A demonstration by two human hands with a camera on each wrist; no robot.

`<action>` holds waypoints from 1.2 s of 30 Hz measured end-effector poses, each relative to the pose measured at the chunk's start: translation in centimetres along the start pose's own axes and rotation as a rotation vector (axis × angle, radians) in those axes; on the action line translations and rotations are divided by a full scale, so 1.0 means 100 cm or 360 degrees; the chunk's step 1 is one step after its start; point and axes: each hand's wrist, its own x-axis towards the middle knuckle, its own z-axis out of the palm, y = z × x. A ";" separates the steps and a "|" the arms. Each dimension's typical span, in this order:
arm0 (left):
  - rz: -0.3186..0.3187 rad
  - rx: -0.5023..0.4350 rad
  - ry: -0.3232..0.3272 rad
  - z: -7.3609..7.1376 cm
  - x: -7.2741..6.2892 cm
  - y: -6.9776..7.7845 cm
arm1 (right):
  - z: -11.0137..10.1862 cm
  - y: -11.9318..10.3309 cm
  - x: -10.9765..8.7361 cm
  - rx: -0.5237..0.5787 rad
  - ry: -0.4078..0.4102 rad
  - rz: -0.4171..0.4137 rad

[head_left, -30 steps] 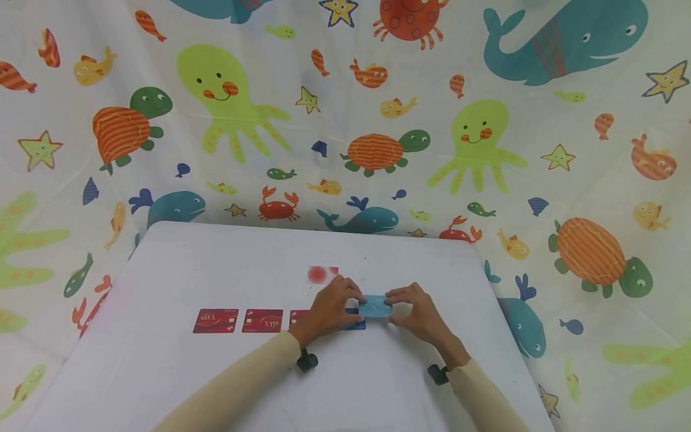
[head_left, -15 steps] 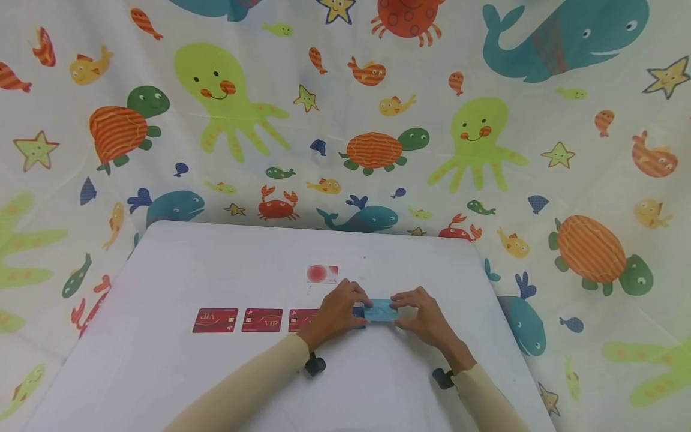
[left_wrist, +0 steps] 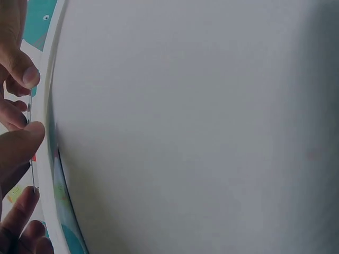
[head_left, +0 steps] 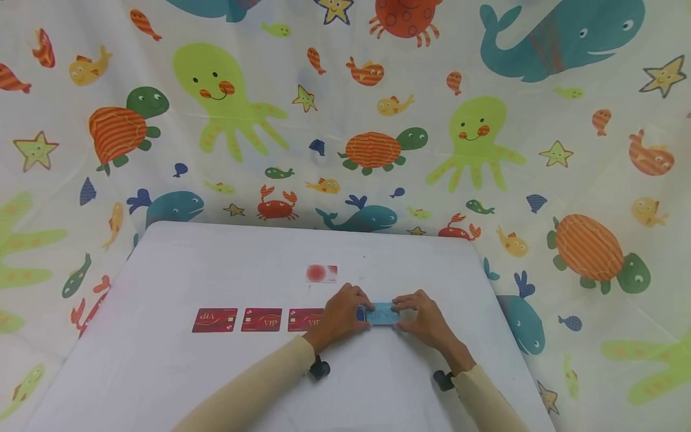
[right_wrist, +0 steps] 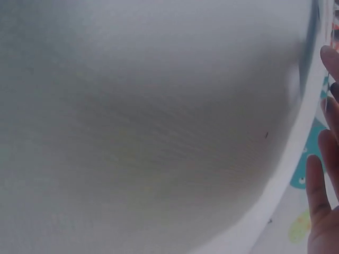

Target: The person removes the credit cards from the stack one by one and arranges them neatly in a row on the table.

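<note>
Both hands hold a light blue card (head_left: 382,314) by its two ends, low over the white table. My left hand (head_left: 339,317) pinches its left end between thumb and fingertips, and my right hand (head_left: 423,318) pinches the right end. Just left of the light blue card, part of a dark blue card (head_left: 360,312) shows; the left hand hides the rest. In the left wrist view the held card appears edge-on as a thin line between the fingertips of the left hand (left_wrist: 18,159). At the edge of the right wrist view are fingers of the right hand (right_wrist: 326,174).
Three red VIP cards (head_left: 215,320) lie in a row to the left, the nearest one partly behind the left hand. Farther back is a white card with a red disc (head_left: 321,273). A sea-animal curtain (head_left: 302,132) hangs behind the white table (head_left: 243,384).
Both hands have moved right and slightly toward the person with the light blue card. It has shifted off most of the dark blue card's place; the other cards stay put.
</note>
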 end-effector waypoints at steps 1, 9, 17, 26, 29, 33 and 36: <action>-0.0009 -0.0002 -0.0005 0.001 0.000 0.000 | 0.001 0.000 0.000 -0.0002 -0.0005 0.0010; -0.0033 -0.0042 0.0002 0.006 -0.002 0.001 | 0.005 0.002 0.000 -0.0004 -0.0011 0.0047; -0.0026 -0.0007 -0.0001 0.007 0.000 0.002 | 0.006 0.007 0.000 0.0018 -0.0002 -0.0032; 0.0001 0.0063 -0.0024 0.008 0.003 0.002 | 0.005 0.012 0.001 0.0084 -0.0065 -0.0024; -0.0001 0.0051 -0.0032 0.009 0.003 0.002 | 0.005 0.012 0.001 0.0091 -0.0088 0.0011; 0.0003 0.0046 -0.0012 0.010 0.003 0.001 | 0.005 0.013 0.000 0.0087 -0.0092 -0.0012; 0.0003 0.0050 0.0000 0.009 0.002 0.000 | 0.005 0.014 0.000 0.0082 -0.0079 -0.0039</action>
